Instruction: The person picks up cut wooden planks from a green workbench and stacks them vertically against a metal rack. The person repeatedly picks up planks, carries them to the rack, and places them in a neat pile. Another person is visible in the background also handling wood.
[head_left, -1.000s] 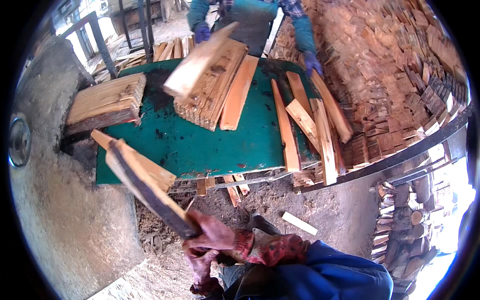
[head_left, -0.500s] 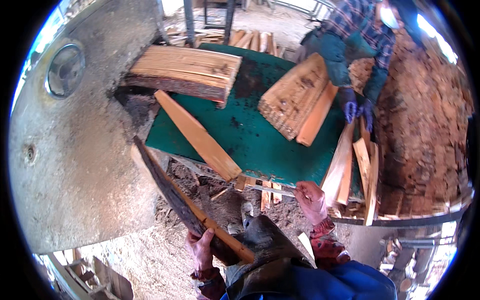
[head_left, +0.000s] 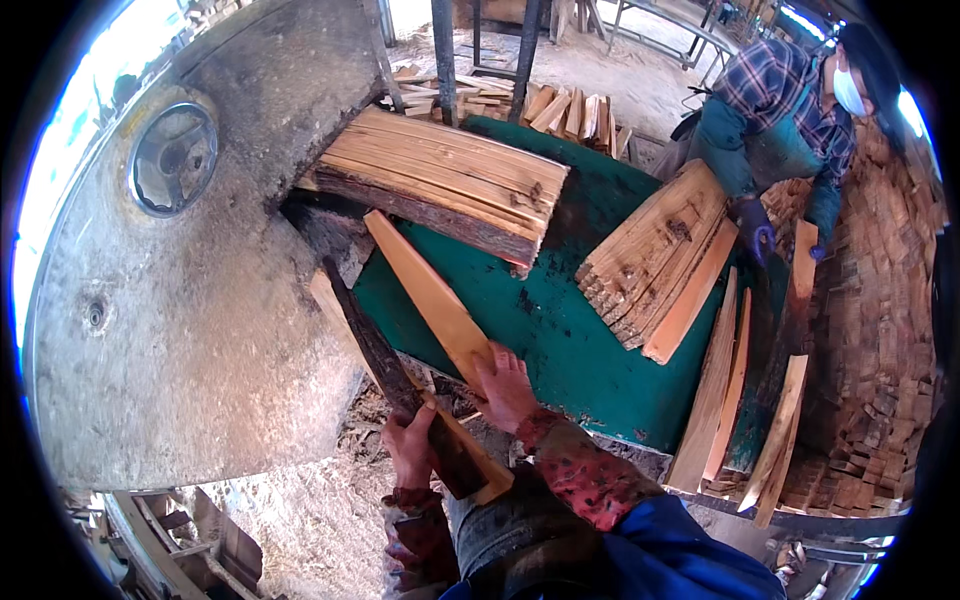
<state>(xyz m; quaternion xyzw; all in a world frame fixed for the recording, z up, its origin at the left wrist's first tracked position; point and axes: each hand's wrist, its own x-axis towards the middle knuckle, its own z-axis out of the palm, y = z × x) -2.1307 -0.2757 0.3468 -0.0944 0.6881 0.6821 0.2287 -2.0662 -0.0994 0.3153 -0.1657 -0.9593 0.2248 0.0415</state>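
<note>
My left hand (head_left: 410, 444) is closed around a long wooden slab with dark bark (head_left: 372, 340) along one edge. The slab slants from near my body up toward the grey metal panel on the left. My right hand (head_left: 507, 390) grips the near end of a pale tapered board (head_left: 428, 292), which lies across the green table (head_left: 540, 345). Bark slab and tapered board are nearly side by side. Part of my right hand's grip is hidden behind its own back and the board.
A thick stack of boards (head_left: 440, 170) lies at the table's far left, beside the grey panel (head_left: 220, 330). Another stack (head_left: 660, 250) sits at the right. Beyond it a co-worker (head_left: 780, 130) in gloves handles narrow strips (head_left: 705, 400) before a large wood pile (head_left: 870, 340).
My right hand has moved left from the table's front edge onto the tapered board; the thin flat tool it held is out of sight. The view has shifted. The co-worker's hands have moved apart.
</note>
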